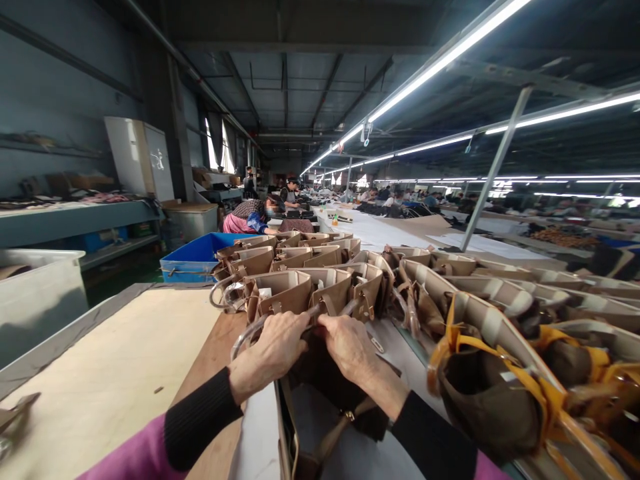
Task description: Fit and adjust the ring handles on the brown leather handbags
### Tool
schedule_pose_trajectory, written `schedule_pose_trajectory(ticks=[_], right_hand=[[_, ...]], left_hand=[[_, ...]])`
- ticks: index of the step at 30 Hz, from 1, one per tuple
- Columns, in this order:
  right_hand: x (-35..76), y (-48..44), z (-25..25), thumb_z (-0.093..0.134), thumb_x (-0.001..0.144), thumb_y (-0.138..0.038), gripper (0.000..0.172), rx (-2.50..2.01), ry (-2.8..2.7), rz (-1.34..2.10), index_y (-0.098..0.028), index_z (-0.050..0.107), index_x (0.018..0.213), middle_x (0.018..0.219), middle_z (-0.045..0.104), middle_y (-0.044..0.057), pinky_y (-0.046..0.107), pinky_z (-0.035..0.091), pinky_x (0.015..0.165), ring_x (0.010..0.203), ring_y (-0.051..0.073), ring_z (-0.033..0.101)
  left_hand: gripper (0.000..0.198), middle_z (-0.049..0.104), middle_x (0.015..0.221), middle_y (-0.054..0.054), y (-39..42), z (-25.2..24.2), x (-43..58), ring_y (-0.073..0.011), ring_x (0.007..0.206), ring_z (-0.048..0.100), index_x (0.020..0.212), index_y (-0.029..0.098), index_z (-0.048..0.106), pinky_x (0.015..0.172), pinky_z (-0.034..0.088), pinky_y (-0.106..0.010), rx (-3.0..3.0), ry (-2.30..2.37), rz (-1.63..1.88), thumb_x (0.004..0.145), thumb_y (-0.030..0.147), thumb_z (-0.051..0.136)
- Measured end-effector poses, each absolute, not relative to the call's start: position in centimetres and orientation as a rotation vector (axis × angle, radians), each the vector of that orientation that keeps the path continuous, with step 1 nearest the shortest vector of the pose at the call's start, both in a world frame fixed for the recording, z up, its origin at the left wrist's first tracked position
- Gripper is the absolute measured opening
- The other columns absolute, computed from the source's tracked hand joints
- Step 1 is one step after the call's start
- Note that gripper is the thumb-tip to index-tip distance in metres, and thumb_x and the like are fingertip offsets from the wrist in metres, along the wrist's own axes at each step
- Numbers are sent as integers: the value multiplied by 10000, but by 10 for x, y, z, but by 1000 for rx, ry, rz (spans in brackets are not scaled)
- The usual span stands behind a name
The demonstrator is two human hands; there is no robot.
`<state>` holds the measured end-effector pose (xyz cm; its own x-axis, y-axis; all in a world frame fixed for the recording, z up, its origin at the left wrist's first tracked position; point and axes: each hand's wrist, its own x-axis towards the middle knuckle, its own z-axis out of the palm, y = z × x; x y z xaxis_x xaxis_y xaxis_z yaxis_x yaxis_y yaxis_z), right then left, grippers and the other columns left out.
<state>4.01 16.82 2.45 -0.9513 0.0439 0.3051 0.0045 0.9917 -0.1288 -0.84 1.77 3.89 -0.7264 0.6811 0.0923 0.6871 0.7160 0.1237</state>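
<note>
Both my hands are at the far rim of a dark brown handbag on the table right in front of me. My left hand has its fingers curled onto the rim, beside a plastic-wrapped handle. Opposite it, my right hand pinches the same edge, a short gap from the left. The bag's mouth faces me, and a strap with a small metal fitting hangs at its near side. My fingertips are partly hidden behind the rim.
Rows of tan handbags stand just beyond my hands. More bags, some with yellow straps, crowd the right side. A pale board covers the left of the table. Past it stands a blue bin. A co-worker bends over farther back.
</note>
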Motion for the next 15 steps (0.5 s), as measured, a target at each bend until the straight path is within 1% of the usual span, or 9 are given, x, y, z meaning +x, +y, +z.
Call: schedule_pose_trajectory(ticks=[3, 6, 8, 10, 15], right_hand=[[40, 168, 24, 494, 922, -286, 176, -17, -2818, 167, -243, 657, 870, 826, 706, 36, 265, 385, 649, 816, 200, 660], [39, 167, 22, 499, 919, -261, 144, 45, -2799, 161, -244, 641, 906, 853, 701, 21, 258, 389, 652, 823, 191, 654], [38, 164, 21, 506, 910, -229, 141, 112, -2787, 165, -259, 628, 973, 895, 695, 5, 249, 392, 669, 840, 178, 647], [35, 162, 19, 502, 900, -188, 177, 165, -2780, 174, -267, 625, 1001, 909, 691, -2, 241, 395, 680, 833, 168, 643], [28, 162, 16, 481, 884, -150, 198, 183, -2778, 221, -250, 650, 911, 889, 696, 7, 227, 400, 709, 852, 161, 635]], left_hand=[[168, 639, 948, -74, 17, 35, -17, -224, 889, 582, 921, 177, 622, 767, 409, -313, -1121, -2866, -295, 801, 230, 518], [134, 656, 832, -54, 18, 31, -25, -184, 779, 592, 796, 178, 639, 677, 391, -268, -1118, -2844, -407, 789, 217, 511], [149, 666, 802, -51, 18, 28, -29, -171, 740, 594, 775, 176, 645, 638, 376, -256, -1125, -2813, -468, 795, 219, 504], [161, 674, 794, -57, 18, 24, -32, -167, 714, 595, 765, 173, 650, 615, 366, -254, -1122, -2784, -506, 806, 233, 506], [210, 686, 793, -73, 14, 18, -34, -170, 707, 612, 783, 169, 663, 623, 380, -257, -1170, -2748, -535, 836, 218, 466]])
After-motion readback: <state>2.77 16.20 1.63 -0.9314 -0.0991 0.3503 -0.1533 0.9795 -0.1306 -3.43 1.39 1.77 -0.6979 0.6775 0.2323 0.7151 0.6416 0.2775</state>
